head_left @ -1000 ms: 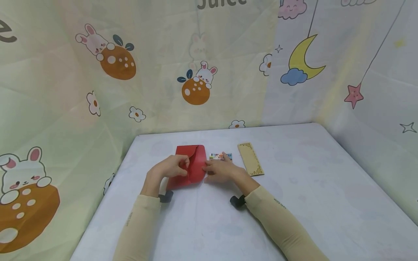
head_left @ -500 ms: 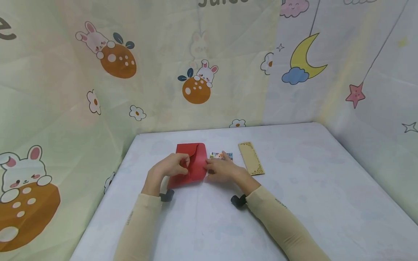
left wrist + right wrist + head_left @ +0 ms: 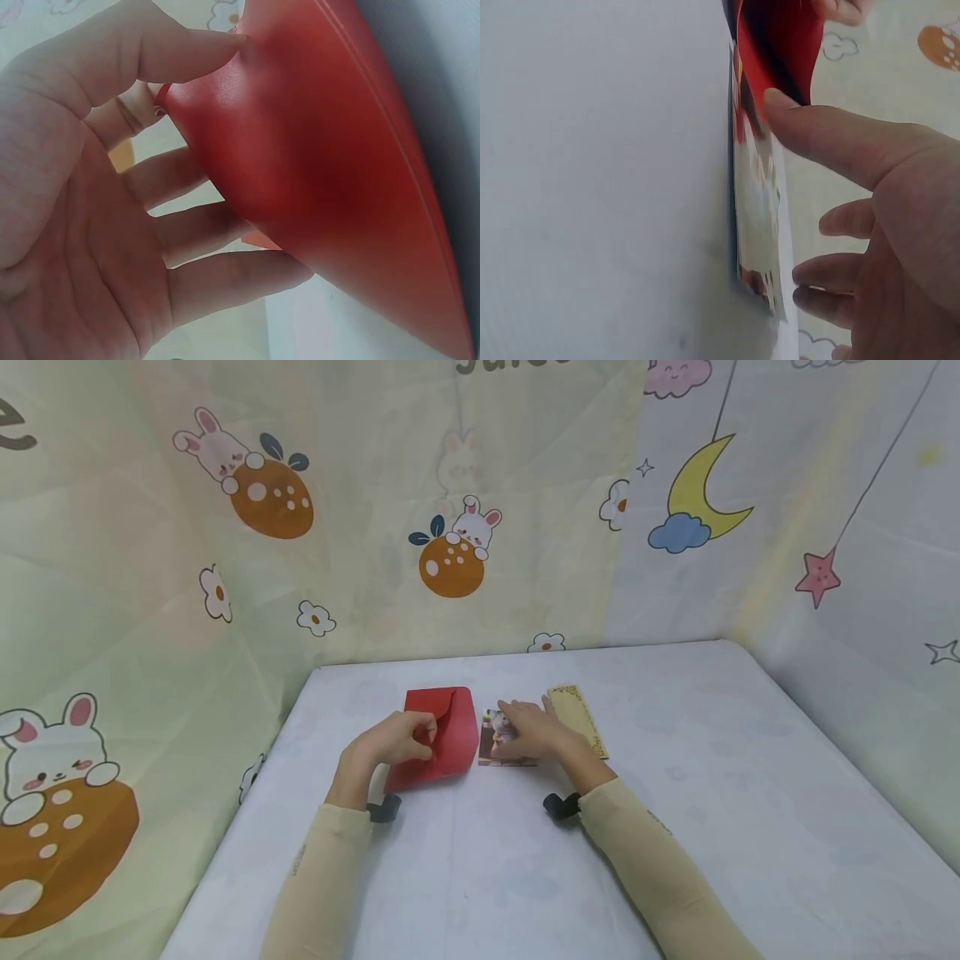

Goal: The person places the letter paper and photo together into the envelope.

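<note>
Red envelope (image 3: 460,732), centre of the head view, is pinched by the left hand (image 3: 390,740); the photo (image 3: 489,742) lies just right of it, partly covered by the nearer, spread right hand (image 3: 538,735). Left wrist: envelope fills the right half. Right wrist: photo runs down mid-frame.

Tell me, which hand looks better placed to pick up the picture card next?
Probably the right hand: it is open over the picture card, with its fingers apparently free, while the left hand is busy holding the red envelope.
</note>
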`<state>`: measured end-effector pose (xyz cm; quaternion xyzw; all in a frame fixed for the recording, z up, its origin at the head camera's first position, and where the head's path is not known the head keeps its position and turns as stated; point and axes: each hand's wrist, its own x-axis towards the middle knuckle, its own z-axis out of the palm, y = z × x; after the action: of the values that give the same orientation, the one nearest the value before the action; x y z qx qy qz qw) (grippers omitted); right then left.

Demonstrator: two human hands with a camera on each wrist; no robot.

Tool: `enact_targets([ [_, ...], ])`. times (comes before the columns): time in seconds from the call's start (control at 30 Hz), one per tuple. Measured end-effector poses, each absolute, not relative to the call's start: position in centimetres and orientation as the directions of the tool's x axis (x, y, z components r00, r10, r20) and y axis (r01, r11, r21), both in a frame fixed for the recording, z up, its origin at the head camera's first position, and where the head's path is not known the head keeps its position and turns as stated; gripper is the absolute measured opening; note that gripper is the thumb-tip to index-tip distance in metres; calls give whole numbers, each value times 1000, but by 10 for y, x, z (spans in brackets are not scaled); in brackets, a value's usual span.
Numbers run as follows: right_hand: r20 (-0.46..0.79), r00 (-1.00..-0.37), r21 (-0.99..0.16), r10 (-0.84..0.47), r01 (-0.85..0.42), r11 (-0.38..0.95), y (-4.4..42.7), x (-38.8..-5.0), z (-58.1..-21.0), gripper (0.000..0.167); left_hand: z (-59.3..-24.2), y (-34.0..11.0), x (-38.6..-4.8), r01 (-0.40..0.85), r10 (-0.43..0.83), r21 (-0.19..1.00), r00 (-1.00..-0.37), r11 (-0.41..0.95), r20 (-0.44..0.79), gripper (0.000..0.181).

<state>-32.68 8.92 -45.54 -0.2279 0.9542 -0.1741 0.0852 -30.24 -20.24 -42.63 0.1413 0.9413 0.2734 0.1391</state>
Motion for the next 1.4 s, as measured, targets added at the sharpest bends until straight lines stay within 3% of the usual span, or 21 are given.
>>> enact_targets([
  [0.37, -135, -922, -331, -364, -304, 893, 107, -333, -450, 114, -426, -201, -303, 188, 351, 559, -915, 807, -200, 29],
  [0.8, -95, -922, -278, -376, -338, 899, 103, -330, -451, 92, -425, -198, -300, 188, 355, 553, -911, 812, -212, 28],
  [1.07, -57, -931, -331, -362, -324, 886, 101, -329, -451, 92, -425, -198, -301, 198, 359, 543, -910, 816, -207, 27],
  [1.4, -85, -923, -502, -376, -287, 816, 97, -329, -450, 92, -426, -197, -301, 196, 359, 543, -909, 816, -212, 29],
])
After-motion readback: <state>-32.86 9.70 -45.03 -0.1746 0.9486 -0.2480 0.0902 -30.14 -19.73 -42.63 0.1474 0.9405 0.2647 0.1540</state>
